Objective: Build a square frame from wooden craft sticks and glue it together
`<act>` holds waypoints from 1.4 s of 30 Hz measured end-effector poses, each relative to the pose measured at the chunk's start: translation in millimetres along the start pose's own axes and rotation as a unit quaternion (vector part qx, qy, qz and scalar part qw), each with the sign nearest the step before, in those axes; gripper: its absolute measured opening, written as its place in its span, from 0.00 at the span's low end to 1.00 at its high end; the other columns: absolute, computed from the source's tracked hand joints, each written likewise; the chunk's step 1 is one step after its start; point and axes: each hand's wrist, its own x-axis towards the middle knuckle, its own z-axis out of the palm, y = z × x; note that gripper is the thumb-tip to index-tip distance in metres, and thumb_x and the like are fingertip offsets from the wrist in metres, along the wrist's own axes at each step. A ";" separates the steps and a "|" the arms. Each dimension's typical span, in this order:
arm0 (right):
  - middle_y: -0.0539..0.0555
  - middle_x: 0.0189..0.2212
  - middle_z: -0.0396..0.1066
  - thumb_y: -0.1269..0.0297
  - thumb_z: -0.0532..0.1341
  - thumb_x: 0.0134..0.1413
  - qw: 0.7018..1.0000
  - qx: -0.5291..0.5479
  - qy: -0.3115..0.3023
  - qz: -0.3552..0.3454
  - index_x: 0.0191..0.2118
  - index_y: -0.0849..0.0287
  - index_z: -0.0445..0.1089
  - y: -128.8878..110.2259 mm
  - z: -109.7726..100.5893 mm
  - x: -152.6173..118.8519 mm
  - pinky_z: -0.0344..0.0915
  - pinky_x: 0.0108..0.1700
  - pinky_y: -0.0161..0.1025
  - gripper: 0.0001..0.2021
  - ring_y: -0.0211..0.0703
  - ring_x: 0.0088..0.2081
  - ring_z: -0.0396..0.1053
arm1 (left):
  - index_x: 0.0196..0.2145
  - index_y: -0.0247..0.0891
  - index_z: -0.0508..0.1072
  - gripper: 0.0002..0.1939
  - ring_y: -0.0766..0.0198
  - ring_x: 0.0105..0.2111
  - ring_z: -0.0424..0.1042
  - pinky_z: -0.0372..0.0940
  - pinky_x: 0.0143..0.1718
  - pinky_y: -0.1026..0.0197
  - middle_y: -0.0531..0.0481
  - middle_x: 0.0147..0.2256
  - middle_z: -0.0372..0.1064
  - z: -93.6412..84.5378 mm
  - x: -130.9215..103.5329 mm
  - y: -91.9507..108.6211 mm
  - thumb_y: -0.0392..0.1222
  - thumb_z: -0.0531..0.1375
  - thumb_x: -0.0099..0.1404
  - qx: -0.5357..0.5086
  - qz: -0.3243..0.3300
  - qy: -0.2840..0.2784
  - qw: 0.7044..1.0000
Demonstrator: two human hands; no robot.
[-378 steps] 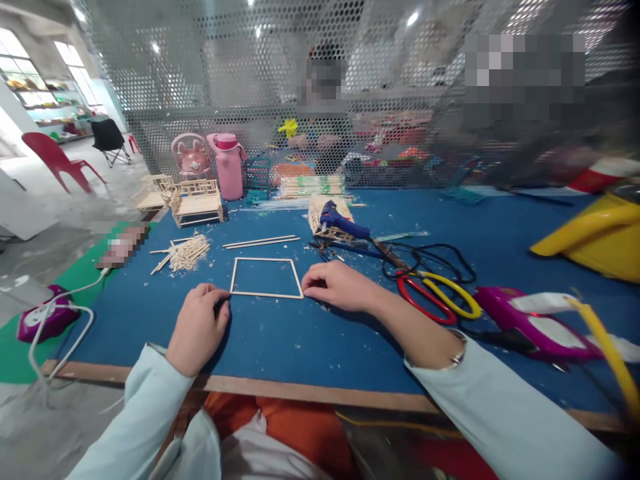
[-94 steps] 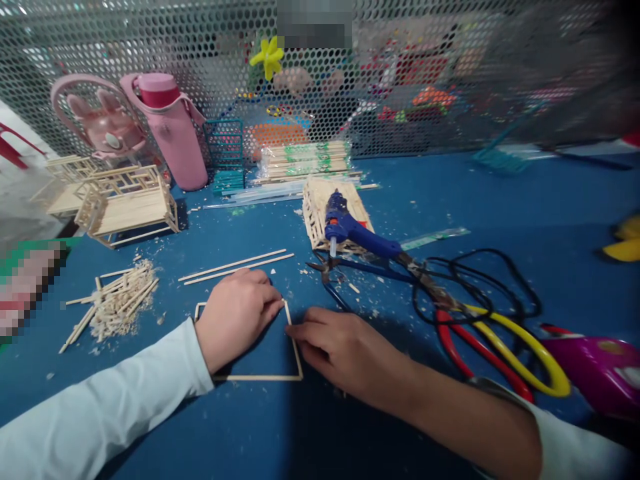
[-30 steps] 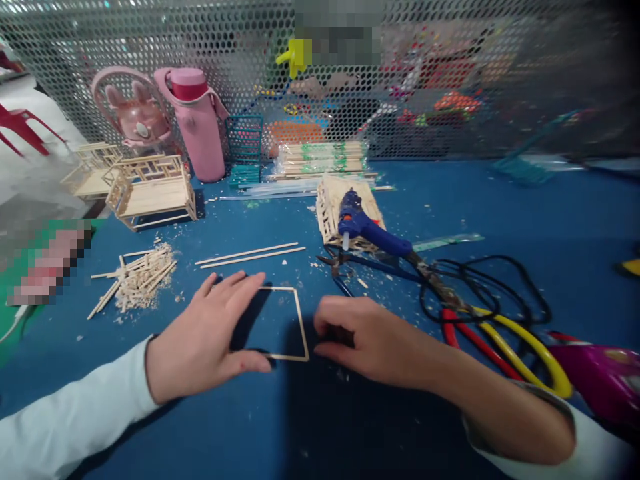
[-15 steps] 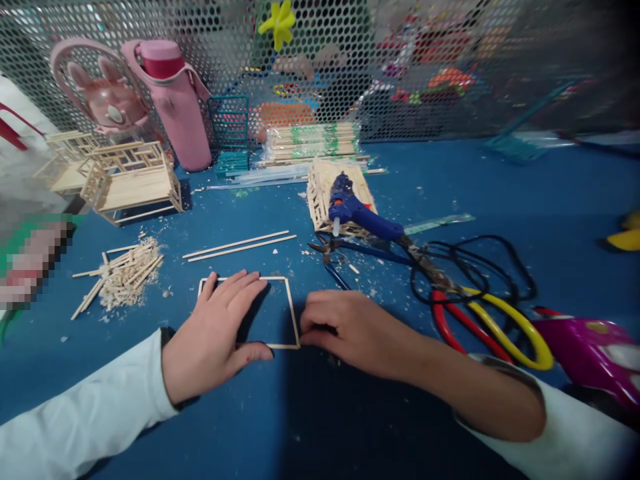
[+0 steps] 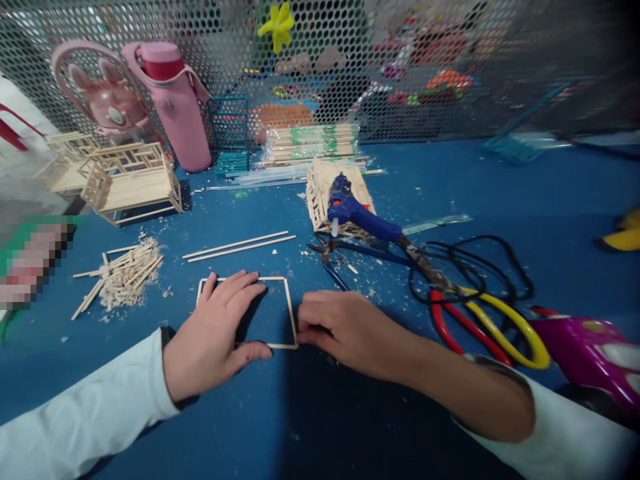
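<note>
A rectangular frame of thin wooden sticks [image 5: 290, 307] lies flat on the blue table. My left hand [image 5: 220, 327] spreads over its left part, fingertips at the far stick and thumb at the near one, hiding much of the left side. At the near right corner is my right hand [image 5: 345, 327], its fingers curled together and their tips against the right stick. Whatever may be between those fingertips is hidden. Two loose sticks [image 5: 240, 247] lie parallel beyond the frame.
A blue glue gun [image 5: 367, 217] rests on a stick-built piece [image 5: 317, 200]; blue-handled cutters [image 5: 327, 250], red-and-yellow-handled pliers [image 5: 505, 333] and black cable lie right. Stick scraps [image 5: 130, 273] and a miniature stick bench [image 5: 135, 187] are left. Behind stand a pink bottle [image 5: 180, 120] and perforated screen [image 5: 410, 80].
My right hand has shifted very slightly left, together with the frame's right edge. My left hand stays spread over the frame. Hands seen behind the screen have moved a little.
</note>
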 end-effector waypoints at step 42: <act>0.54 0.31 0.72 0.68 0.54 0.57 0.958 -0.065 0.255 -0.113 0.40 0.59 0.69 2.4 3.3 3.8 0.63 0.35 0.34 0.08 0.38 0.33 0.69 | 0.34 0.40 0.63 0.11 0.69 0.29 0.66 0.63 0.29 0.67 0.52 0.33 0.65 -54.7 -1.3 -36.2 0.51 0.55 0.60 -0.419 -0.189 0.470 0.754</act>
